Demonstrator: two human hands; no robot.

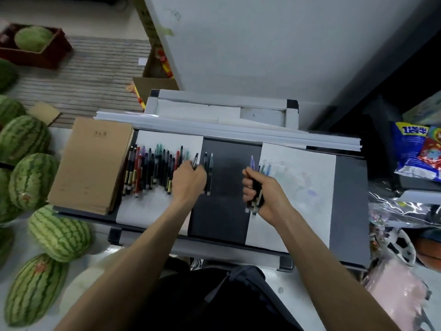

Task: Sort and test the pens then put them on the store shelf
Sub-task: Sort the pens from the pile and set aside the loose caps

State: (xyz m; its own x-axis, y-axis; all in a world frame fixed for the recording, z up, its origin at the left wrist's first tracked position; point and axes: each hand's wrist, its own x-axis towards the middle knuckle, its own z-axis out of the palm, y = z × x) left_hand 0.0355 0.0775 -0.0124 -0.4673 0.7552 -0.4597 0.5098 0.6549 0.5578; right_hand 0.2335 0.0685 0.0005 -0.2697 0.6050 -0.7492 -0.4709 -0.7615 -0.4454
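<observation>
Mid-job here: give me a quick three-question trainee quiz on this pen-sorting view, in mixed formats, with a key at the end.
1. True or false: the right hand grips a bundle of pens.
2. Multiple choice: the row of pens lies on A) a white sheet, B) a stack of brown notebooks, C) a snack bag.
3. Fill in: at the far left lie striped green ____.

Key: 1 true; 2 A; 3 watermelons.
</observation>
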